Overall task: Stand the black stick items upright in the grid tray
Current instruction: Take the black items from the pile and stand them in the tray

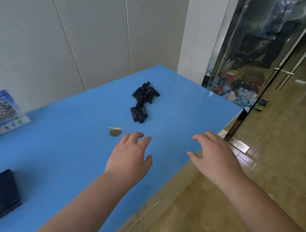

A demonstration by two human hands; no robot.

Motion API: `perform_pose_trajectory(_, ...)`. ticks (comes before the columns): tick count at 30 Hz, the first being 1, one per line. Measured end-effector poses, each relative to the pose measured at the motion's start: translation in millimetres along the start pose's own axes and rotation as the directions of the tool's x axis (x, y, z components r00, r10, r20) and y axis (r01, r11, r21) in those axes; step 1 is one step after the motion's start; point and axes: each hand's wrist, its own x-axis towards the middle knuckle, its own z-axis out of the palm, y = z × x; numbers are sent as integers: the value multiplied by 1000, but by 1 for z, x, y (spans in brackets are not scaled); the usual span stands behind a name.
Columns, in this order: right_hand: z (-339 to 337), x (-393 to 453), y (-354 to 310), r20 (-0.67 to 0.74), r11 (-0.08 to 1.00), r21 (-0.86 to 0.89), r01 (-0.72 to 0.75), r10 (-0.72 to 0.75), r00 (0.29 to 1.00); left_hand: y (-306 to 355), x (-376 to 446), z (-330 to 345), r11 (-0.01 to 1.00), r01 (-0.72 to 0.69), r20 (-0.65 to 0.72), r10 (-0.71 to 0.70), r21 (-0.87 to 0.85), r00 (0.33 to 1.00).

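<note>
Fingers relaxed, both hands, left hand point(130, 155) and right hand point(215, 157), hover palm-down, empty.

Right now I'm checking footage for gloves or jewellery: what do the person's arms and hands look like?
Both are bare. The left hand and right hand show no gloves, rings or markings. The forearms are uncovered as far as the frame shows: no sleeves, watch or wristband at either wrist.

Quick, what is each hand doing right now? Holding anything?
Left hand: open, fingers relaxed, holding nothing.
Right hand: open, fingers relaxed, holding nothing.
</note>
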Motion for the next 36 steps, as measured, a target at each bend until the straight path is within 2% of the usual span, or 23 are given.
perform_pose_trajectory(7,-17,43,67,33,996,10,90,-90,995,66,48,27,992,105,3,-105,-72,994)
perform_pose_trajectory(14,-17,81,98,44,993,16,120,-121,992,87,83,40,985,164,20,-164,-50,986)
perform_pose_trajectory(30,23,218,77,91,972,45,231,-234,968,28,201,64,987,161,3,-161,2,987)
perform_pose_trajectory(36,42,254,58,161,948,78,309,-318,934,1,209,65,941,337,5,-337,1,941)
